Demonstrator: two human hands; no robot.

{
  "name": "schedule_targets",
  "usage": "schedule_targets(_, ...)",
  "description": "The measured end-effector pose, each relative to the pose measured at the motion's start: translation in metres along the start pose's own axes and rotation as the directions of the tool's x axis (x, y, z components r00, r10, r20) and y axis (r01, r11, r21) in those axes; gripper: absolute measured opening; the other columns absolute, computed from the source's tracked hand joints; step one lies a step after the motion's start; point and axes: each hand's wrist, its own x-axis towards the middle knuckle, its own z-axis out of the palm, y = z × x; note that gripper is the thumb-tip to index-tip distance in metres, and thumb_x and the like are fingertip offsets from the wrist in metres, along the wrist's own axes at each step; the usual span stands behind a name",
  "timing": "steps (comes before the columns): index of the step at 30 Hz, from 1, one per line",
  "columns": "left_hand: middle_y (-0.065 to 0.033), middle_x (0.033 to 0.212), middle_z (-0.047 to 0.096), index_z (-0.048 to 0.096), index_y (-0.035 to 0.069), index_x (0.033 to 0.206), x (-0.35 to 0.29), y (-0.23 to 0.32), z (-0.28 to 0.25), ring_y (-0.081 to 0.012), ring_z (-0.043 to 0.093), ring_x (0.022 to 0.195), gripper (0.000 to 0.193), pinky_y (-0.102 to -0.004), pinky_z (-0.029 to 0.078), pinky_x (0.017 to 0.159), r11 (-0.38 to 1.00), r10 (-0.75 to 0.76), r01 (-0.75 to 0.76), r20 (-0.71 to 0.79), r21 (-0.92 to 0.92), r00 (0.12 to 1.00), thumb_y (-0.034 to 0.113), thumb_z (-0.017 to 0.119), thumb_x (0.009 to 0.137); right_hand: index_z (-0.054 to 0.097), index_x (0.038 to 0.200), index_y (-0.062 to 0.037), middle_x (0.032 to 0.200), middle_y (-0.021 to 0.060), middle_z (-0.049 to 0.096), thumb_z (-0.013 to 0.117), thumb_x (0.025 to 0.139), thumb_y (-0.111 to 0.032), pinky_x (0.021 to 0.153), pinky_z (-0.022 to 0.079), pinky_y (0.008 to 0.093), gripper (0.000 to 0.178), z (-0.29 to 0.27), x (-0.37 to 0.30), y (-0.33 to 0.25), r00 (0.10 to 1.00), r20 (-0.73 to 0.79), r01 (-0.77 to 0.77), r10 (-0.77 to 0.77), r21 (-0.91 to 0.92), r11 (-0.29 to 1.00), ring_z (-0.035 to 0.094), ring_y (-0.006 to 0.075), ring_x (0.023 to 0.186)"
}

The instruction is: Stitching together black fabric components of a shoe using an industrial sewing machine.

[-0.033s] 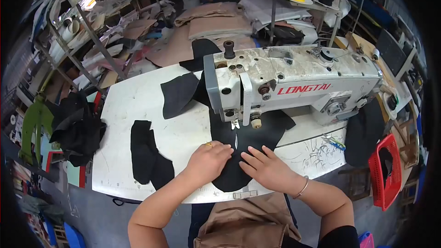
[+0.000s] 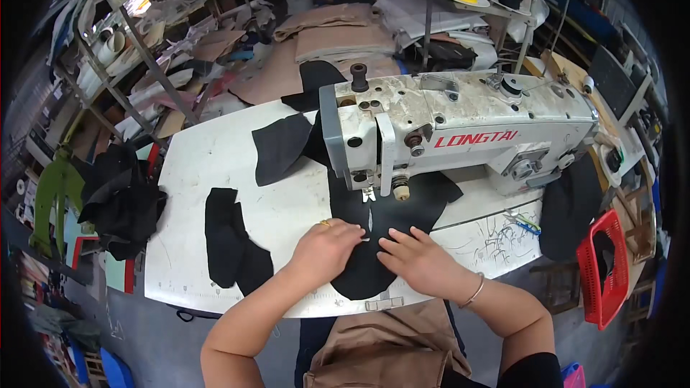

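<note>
Black fabric pieces (image 2: 370, 273) lie under the presser foot (image 2: 368, 194) of a white sewing machine (image 2: 460, 122), with a narrow pale gap between their edges just in front of the foot. My left hand (image 2: 323, 250) rests on the left part of this fabric, its fingers extended close to the gap. On the right part, my right hand (image 2: 422, 264) lies flat with its fingers somewhat spread. Both hands press from above and grip nothing visible. Behind the needle, the fabric passes partly out of sight beneath the machine head.
More black pieces (image 2: 226, 237) lie on the white table (image 2: 180, 172) at left, and another dark piece (image 2: 280, 147) lies farther back. Thread snips (image 2: 523, 223) rest among thread scraps at right. A red basket (image 2: 600, 273) stands off the right edge; a black fabric heap (image 2: 118, 201) hangs at far left.
</note>
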Motion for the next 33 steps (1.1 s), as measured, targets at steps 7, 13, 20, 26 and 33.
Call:
schedule_targets(7,-0.0016,0.096,0.064,0.065,0.01,0.099,-0.005,0.002,0.001,-0.0207,0.059,0.096,0.023,-0.0332,0.048,0.08,0.992,0.073,-0.084,0.115,0.094,0.991,0.012,0.059,0.076,0.064,0.107,-0.0109,0.127,0.0058,0.057,0.062,0.079,-0.011,0.104,0.035,0.0479,0.029,0.001,-0.006,0.0,0.997,0.026,-0.075,0.075,0.035,0.997,0.048,0.0249,0.125)
schedule_targets(13,0.0016,0.103,0.063,0.066,0.013,0.101,-0.008,0.002,0.007,-0.0186,0.055,0.106,0.025,-0.0316,0.046,0.081,0.977,0.083,-0.101,0.097,0.188,0.992,0.015,0.06,0.077,0.062,0.106,-0.0086,0.127,0.0086,0.056,0.057,0.081,-0.012,0.104,0.034,0.0506,0.026,0.003,-0.005,0.001,0.998,-0.02,-0.051,0.053,0.06,0.997,0.047,0.0269,0.126)
schedule_targets(20,0.0033,0.103,0.062,0.066,0.014,0.1,-0.001,-0.004,0.008,-0.0191,0.055,0.108,0.022,-0.032,0.046,0.081,0.98,0.067,-0.084,0.102,0.179,0.993,0.014,0.06,0.078,0.062,0.103,-0.0093,0.123,0.0075,0.059,0.057,0.082,-0.012,0.103,0.034,0.05,0.022,0.007,0.005,0.006,0.998,-0.051,-0.025,0.028,0.058,0.998,0.05,0.0241,0.123)
schedule_targets(26,0.0038,0.103,0.062,0.066,0.015,0.099,0.004,-0.02,0.013,-0.0206,0.054,0.111,0.021,-0.0322,0.046,0.085,0.983,0.068,-0.083,0.101,0.162,0.993,0.015,0.06,0.079,0.061,0.101,-0.0094,0.119,0.0071,0.061,0.057,0.083,-0.012,0.101,0.035,0.0493,0.019,0.009,0.017,0.015,0.998,-0.055,-0.038,0.044,0.101,0.994,0.054,0.0222,0.12)
schedule_targets(33,0.0001,0.107,0.062,0.065,0.012,0.1,0.011,-0.034,0.018,-0.0231,0.057,0.107,0.023,-0.0328,0.048,0.086,0.992,0.094,-0.098,0.048,0.076,0.994,0.01,0.064,0.077,0.061,0.1,-0.0095,0.117,0.0077,0.061,0.058,0.081,-0.015,0.101,0.036,0.05,0.02,0.006,0.026,0.021,0.999,-0.049,0.001,-0.003,-0.033,0.999,0.053,0.025,0.118)
